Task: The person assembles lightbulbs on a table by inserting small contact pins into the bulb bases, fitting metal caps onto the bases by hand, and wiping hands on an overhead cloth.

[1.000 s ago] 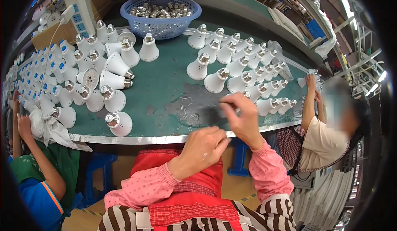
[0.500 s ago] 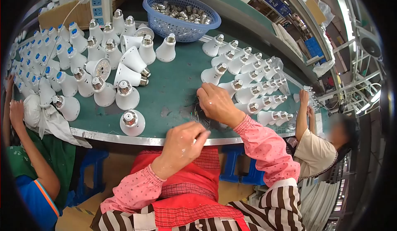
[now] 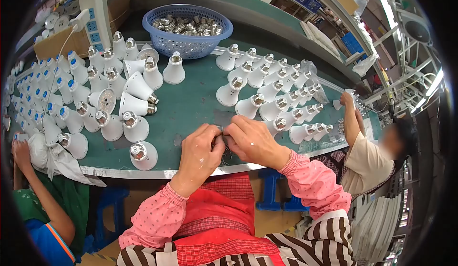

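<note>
My left hand (image 3: 200, 151) and my right hand (image 3: 250, 139) meet over the near part of the green table (image 3: 191, 99), fingertips pinched close together. Whatever lies between the fingertips is too small to make out. Thin metal pins (image 3: 227, 157) show on the table between and below the hands. A white bulb (image 3: 143, 156) with a metal cap stands upright left of my left hand. Just beyond my right hand are rows of capped white bulbs, the nearest one (image 3: 274, 125) partly hidden by that hand.
A blue basket (image 3: 186, 44) of metal caps stands at the back. Blue-topped bulbs (image 3: 71, 118) crowd the left, beside a white cloth (image 3: 59, 154). A co-worker's hands (image 3: 21, 152) are at far left; another person (image 3: 369, 156) sits at right. A power strip (image 3: 94, 25) stands back left.
My left hand has risen onto the table area and my right hand has come down beside it, so their fingertips now meet. The camera view has shifted too.
</note>
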A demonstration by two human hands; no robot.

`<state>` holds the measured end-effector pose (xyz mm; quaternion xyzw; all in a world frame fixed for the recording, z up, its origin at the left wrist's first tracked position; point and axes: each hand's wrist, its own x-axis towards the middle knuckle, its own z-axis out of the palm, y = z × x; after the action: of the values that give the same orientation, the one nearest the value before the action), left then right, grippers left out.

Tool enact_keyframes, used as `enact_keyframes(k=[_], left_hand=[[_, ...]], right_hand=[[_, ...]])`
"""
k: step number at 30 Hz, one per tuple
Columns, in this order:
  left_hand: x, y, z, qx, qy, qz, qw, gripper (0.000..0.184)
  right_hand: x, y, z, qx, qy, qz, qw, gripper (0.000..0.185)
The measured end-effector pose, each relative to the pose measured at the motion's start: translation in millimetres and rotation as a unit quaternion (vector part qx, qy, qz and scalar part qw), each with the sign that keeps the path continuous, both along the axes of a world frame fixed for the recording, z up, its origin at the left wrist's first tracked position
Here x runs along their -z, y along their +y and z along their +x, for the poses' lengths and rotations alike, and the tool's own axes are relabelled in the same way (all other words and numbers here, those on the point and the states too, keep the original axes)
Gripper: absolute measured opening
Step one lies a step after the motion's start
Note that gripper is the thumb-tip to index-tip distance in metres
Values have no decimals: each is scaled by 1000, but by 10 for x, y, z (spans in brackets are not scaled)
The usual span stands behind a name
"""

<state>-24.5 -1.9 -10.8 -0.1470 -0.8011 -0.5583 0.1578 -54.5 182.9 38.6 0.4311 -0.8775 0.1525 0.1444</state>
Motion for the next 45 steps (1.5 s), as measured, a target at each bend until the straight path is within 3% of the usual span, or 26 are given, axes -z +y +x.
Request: enact_keyframes(k=[4,7,10,16,19,21,24,27,30,33,38,45], left_hand=[[-6,50,25,19,-93,134,986,4],[-120,35,60,33,-121,145,981,4],[-142,20,86,22,-14,57,998,5],[-109,-41,83,43,-25,38,998,6],[-170,-90,110,86,-166,132,973,10],[-159,-89,126,87,-178,163,967,11],[-171,-60,142,65,-161,165,971,11],[-138,-55,155,45,-142,150,977,11],[-91,-78,182,51,-161,169,971,12],[-67,-93,225,76,-184,195,960,13],[-62,-2,314,103,-217,210,948,11],[-123,51,383,104,-205,193,954,9]], right_hand=[[-14,15,93,34,-58,-91,994,19],[10,36,123,46,-96,-133,985,16],[-26,16,150,50,-149,-143,977,16],[-148,-40,203,73,-212,-148,963,13],[-157,-61,209,91,-285,-175,938,11],[-149,-53,203,109,-355,-201,907,10],[-152,-70,231,107,-333,-208,914,10],[-151,-65,302,96,-204,-172,959,9],[-168,62,441,98,-260,-124,953,11],[-237,130,629,101,-456,-56,883,16],[-41,127,685,158,-311,-281,894,19],[24,16,661,122,-187,-229,948,17]])
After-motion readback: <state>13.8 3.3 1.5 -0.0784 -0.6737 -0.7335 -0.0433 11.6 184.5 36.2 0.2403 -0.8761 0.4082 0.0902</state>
